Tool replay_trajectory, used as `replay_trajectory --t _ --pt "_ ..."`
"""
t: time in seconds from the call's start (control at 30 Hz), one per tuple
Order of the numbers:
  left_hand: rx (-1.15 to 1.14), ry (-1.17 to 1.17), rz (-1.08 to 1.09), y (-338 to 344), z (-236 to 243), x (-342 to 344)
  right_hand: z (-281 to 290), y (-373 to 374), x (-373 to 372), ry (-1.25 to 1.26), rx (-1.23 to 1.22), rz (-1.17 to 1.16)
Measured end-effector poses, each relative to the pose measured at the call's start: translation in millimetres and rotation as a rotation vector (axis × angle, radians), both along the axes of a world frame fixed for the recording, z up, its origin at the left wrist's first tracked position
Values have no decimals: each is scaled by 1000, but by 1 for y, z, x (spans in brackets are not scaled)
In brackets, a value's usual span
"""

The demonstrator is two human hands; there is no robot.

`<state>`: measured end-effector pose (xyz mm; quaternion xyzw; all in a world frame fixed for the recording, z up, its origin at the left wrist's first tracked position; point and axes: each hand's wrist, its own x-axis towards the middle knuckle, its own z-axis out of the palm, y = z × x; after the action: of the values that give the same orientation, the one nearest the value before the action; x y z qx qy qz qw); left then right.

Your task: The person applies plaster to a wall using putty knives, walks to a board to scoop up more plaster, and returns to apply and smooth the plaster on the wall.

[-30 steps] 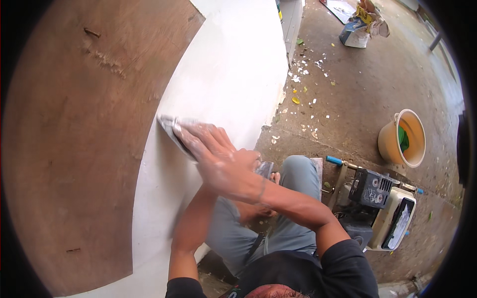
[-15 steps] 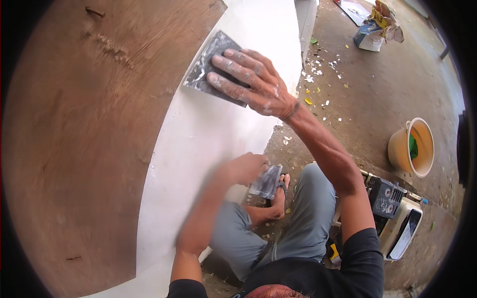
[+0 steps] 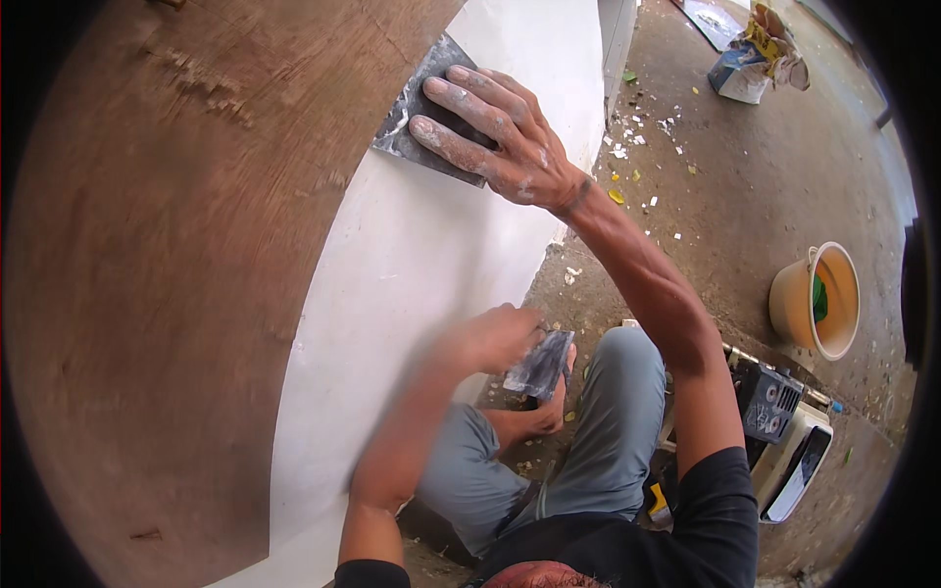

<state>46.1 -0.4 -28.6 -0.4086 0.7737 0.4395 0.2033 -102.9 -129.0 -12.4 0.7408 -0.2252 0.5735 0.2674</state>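
Right hand [image 3: 500, 132], fingers spread flat and dusted white, presses grey flat metal scraper blade [image 3: 417, 122] against upright board, at boundary between bare brown plywood [image 3: 167, 294] and white putty-coated area [image 3: 412, 265]. Left hand [image 3: 490, 338], blurred, closed around second dark grey putty knife [image 3: 539, 365], held low near person's grey-trousered knee [image 3: 627, 412]. Concrete floor [image 3: 745, 196] to right, littered with white chips. Orange plastic bucket [image 3: 818, 299] stands well apart on floor. Black and white machine [image 3: 784, 431] just beside person's right leg.
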Motion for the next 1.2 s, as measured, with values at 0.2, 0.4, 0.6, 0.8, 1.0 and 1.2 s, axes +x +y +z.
replay_trajectory --t 0.2,0.4,0.6,0.8,1.0,1.2 --pt "-160 70 -148 0 -14 4 -28 15 14 -72 68 131" --pt "-42 -52 -21 -6 -8 2 -2 64 -26 -316 364 8" --pt "19 -61 29 -3 7 -17 34 13 -22 -540 427 -74" --pt "-206 129 -264 -8 -27 15 41 37 18 -551 432 -41" --pt "100 -86 -24 -6 9 -18 37 90 38 -595 548 61" --pt "-300 -50 -164 1 -35 28 53 160 107 -558 658 250"
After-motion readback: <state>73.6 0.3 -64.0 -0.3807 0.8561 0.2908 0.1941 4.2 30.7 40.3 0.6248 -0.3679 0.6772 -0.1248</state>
